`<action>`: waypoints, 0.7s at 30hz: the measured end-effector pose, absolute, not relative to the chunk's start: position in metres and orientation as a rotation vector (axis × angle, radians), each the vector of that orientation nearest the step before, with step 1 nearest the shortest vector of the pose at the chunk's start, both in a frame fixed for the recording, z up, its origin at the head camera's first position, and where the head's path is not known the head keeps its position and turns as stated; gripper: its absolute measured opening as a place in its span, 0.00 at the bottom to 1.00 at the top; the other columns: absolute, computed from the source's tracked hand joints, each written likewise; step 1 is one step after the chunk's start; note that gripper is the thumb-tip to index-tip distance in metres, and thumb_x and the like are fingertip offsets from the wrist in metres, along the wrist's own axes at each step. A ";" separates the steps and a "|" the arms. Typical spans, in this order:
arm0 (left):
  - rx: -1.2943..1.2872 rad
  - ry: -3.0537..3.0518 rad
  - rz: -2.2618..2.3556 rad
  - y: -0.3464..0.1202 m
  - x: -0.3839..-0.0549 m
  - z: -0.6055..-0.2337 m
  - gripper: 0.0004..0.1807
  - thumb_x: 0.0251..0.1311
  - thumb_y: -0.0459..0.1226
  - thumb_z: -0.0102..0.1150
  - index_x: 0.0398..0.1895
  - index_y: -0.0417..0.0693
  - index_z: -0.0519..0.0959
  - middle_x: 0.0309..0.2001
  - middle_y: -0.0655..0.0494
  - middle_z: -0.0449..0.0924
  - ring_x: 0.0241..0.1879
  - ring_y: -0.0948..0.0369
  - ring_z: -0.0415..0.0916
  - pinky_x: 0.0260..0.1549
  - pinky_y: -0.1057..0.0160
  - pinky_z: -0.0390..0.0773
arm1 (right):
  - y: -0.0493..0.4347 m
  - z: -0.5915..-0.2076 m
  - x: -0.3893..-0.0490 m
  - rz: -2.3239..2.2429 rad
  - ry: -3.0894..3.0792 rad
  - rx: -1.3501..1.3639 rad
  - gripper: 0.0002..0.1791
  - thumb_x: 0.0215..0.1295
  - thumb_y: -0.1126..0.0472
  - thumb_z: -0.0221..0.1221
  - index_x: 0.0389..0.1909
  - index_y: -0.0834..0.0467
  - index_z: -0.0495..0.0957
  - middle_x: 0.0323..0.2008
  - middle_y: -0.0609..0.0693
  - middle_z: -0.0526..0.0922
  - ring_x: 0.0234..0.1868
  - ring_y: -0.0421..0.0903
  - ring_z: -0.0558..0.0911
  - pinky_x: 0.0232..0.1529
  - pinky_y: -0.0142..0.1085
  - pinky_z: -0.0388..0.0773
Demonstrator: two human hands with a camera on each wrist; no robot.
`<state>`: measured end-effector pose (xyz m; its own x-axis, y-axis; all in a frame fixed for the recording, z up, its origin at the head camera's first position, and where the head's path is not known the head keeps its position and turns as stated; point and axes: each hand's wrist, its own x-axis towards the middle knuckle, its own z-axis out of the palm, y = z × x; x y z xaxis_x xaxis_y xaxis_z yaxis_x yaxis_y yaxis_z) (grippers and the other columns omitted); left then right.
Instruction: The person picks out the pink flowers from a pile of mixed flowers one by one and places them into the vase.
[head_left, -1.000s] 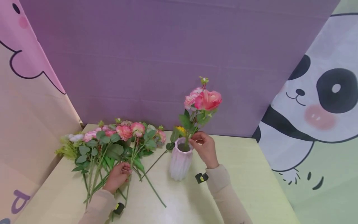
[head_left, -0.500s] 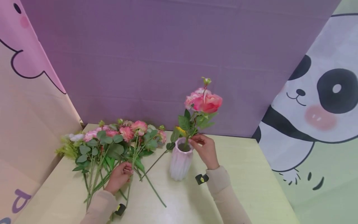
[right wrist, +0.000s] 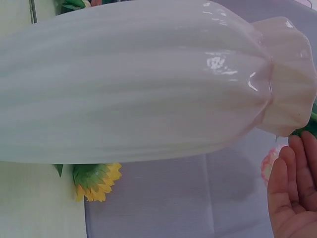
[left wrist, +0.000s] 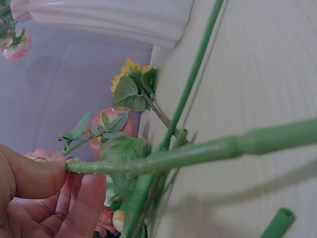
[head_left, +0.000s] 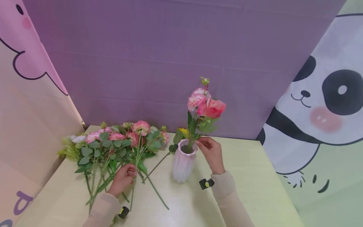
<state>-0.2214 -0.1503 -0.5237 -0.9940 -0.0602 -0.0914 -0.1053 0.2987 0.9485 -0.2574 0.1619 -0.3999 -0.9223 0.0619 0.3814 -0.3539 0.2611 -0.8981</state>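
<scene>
With thumb and fingers my left hand (head_left: pixel 123 179) pinches the green stem (left wrist: pixel 198 158) of a pink artificial flower (head_left: pixel 141 127) at the right of the loose flowers. Its head rises a little above the others. My right hand (head_left: pixel 211 153) is beside the mouth of a pale pink ribbed vase (head_left: pixel 183 165); in the right wrist view its loosely extended fingers are close to green leaves at the rim. Upright in the vase stand coral (head_left: pixel 214 108) and light pink (head_left: pixel 197 98) blooms with leaves and a green bud. The right thumb is hidden in the right wrist view.
Several loose artificial flowers (head_left: pixel 105 138) lie across the left of the pale table (head_left: pixel 241 176), stems toward the front. A yellow sunflower (right wrist: pixel 96 181) lies behind the vase. A purple cloth wall (head_left: pixel 153 63) closes off the back; a panda print (head_left: pixel 326 94) hangs at right.
The pink flower in my left hand has shifted slightly right, apart from its neighbours. The blooms in the vase have turned and spread apart. My right hand has drawn slightly right from the stems.
</scene>
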 end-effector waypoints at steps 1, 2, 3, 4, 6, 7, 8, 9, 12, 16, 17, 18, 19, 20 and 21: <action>-0.152 2.502 1.832 -0.150 -0.221 -0.523 0.11 0.59 0.24 0.53 0.44 0.28 0.71 0.38 0.41 0.74 0.30 0.60 0.71 0.23 0.64 0.77 | 0.164 -0.404 -0.259 1.707 -2.202 0.249 0.08 0.58 0.70 0.63 0.36 0.71 0.80 0.34 0.62 0.83 0.32 0.35 0.80 0.38 0.26 0.78; -0.146 2.505 1.831 -0.150 -0.221 -0.522 0.10 0.59 0.24 0.53 0.44 0.28 0.71 0.38 0.41 0.74 0.30 0.60 0.71 0.22 0.64 0.77 | 0.166 -0.408 -0.259 1.714 -2.207 0.229 0.08 0.58 0.69 0.63 0.36 0.70 0.80 0.34 0.61 0.83 0.32 0.35 0.80 0.38 0.26 0.78; -0.143 2.505 1.834 -0.149 -0.221 -0.521 0.10 0.59 0.23 0.53 0.44 0.28 0.71 0.38 0.41 0.74 0.30 0.60 0.71 0.22 0.65 0.77 | 0.167 -0.411 -0.260 1.720 -2.215 0.209 0.08 0.58 0.68 0.63 0.37 0.69 0.80 0.35 0.60 0.83 0.33 0.36 0.80 0.39 0.26 0.78; -0.137 2.506 1.839 -0.149 -0.221 -0.521 0.10 0.58 0.23 0.52 0.44 0.28 0.71 0.39 0.40 0.74 0.29 0.61 0.71 0.22 0.65 0.76 | 0.168 -0.413 -0.260 1.720 -2.220 0.198 0.08 0.58 0.68 0.63 0.38 0.68 0.80 0.35 0.59 0.83 0.33 0.37 0.81 0.39 0.27 0.79; -0.131 2.506 1.849 -0.149 -0.220 -0.520 0.11 0.58 0.23 0.52 0.44 0.29 0.71 0.39 0.40 0.74 0.30 0.61 0.71 0.22 0.66 0.76 | 0.168 -0.416 -0.258 1.727 -2.221 0.187 0.08 0.59 0.67 0.63 0.38 0.67 0.80 0.35 0.58 0.83 0.34 0.38 0.81 0.40 0.28 0.79; -0.134 2.504 1.854 -0.149 -0.220 -0.519 0.11 0.58 0.23 0.52 0.44 0.29 0.71 0.39 0.40 0.74 0.30 0.61 0.71 0.22 0.66 0.76 | 0.168 -0.417 -0.257 1.729 -2.219 0.185 0.08 0.59 0.67 0.63 0.38 0.67 0.80 0.35 0.57 0.83 0.34 0.39 0.81 0.40 0.28 0.80; -0.138 2.507 1.855 -0.149 -0.220 -0.518 0.11 0.58 0.24 0.53 0.44 0.30 0.71 0.40 0.41 0.74 0.30 0.61 0.71 0.22 0.66 0.76 | 0.168 -0.418 -0.256 1.732 -2.214 0.188 0.08 0.59 0.67 0.63 0.38 0.67 0.80 0.35 0.57 0.83 0.35 0.39 0.81 0.40 0.28 0.80; -0.141 2.506 1.858 -0.149 -0.220 -0.518 0.11 0.58 0.24 0.53 0.44 0.30 0.71 0.40 0.41 0.74 0.31 0.61 0.71 0.23 0.66 0.77 | 0.168 -0.419 -0.255 1.731 -2.210 0.191 0.08 0.59 0.67 0.63 0.38 0.67 0.81 0.35 0.57 0.83 0.35 0.39 0.81 0.40 0.28 0.80; -0.135 2.512 1.854 -0.148 -0.219 -0.514 0.11 0.59 0.25 0.54 0.45 0.31 0.71 0.39 0.42 0.75 0.31 0.61 0.71 0.24 0.66 0.77 | 0.168 -0.420 -0.253 1.742 -2.188 0.201 0.08 0.58 0.68 0.63 0.37 0.68 0.80 0.34 0.57 0.83 0.34 0.39 0.81 0.40 0.28 0.80; -0.130 2.523 1.866 -0.146 -0.218 -0.508 0.10 0.59 0.25 0.54 0.44 0.31 0.71 0.39 0.43 0.75 0.32 0.60 0.72 0.25 0.66 0.79 | 0.168 -0.422 -0.250 1.762 -2.184 0.176 0.07 0.59 0.68 0.62 0.37 0.68 0.80 0.35 0.58 0.83 0.35 0.39 0.82 0.42 0.29 0.80; -0.129 2.519 1.876 -0.145 -0.217 -0.506 0.10 0.59 0.25 0.54 0.45 0.32 0.71 0.39 0.43 0.75 0.32 0.60 0.72 0.26 0.66 0.79 | 0.168 -0.422 -0.250 1.766 -2.189 0.158 0.08 0.59 0.68 0.63 0.37 0.68 0.80 0.35 0.58 0.83 0.36 0.40 0.82 0.42 0.30 0.80; -0.127 2.518 1.886 -0.145 -0.217 -0.505 0.10 0.60 0.26 0.54 0.45 0.32 0.71 0.39 0.43 0.75 0.33 0.60 0.72 0.26 0.66 0.79 | 0.168 -0.423 -0.248 1.772 -2.180 0.139 0.07 0.59 0.68 0.62 0.38 0.67 0.80 0.35 0.56 0.83 0.36 0.40 0.81 0.42 0.29 0.80; -0.128 2.516 1.892 -0.144 -0.217 -0.504 0.10 0.60 0.26 0.54 0.45 0.32 0.71 0.40 0.43 0.75 0.33 0.59 0.73 0.26 0.66 0.80 | 0.168 -0.424 -0.247 1.787 -2.163 0.118 0.08 0.59 0.68 0.62 0.38 0.67 0.79 0.35 0.54 0.83 0.36 0.40 0.81 0.42 0.29 0.79; -0.128 2.510 1.901 -0.144 -0.216 -0.503 0.10 0.60 0.26 0.54 0.45 0.32 0.71 0.40 0.43 0.75 0.34 0.59 0.73 0.27 0.66 0.80 | 0.168 -0.425 -0.245 1.810 -2.140 0.098 0.08 0.59 0.68 0.62 0.39 0.67 0.79 0.35 0.53 0.82 0.37 0.40 0.81 0.42 0.30 0.79; -0.125 2.508 1.907 -0.144 -0.216 -0.502 0.10 0.60 0.26 0.54 0.45 0.32 0.71 0.40 0.43 0.75 0.34 0.60 0.73 0.27 0.66 0.80 | 0.168 -0.427 -0.244 1.835 -2.114 0.079 0.09 0.59 0.68 0.62 0.40 0.67 0.78 0.35 0.51 0.82 0.37 0.40 0.81 0.43 0.30 0.79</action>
<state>-0.2157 -0.1435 -0.5020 -0.9968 -0.0704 -0.0385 -0.0559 0.2654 0.9625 -0.2436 0.1679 -0.4266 -0.9409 0.1776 0.2884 -0.2605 0.1647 -0.9513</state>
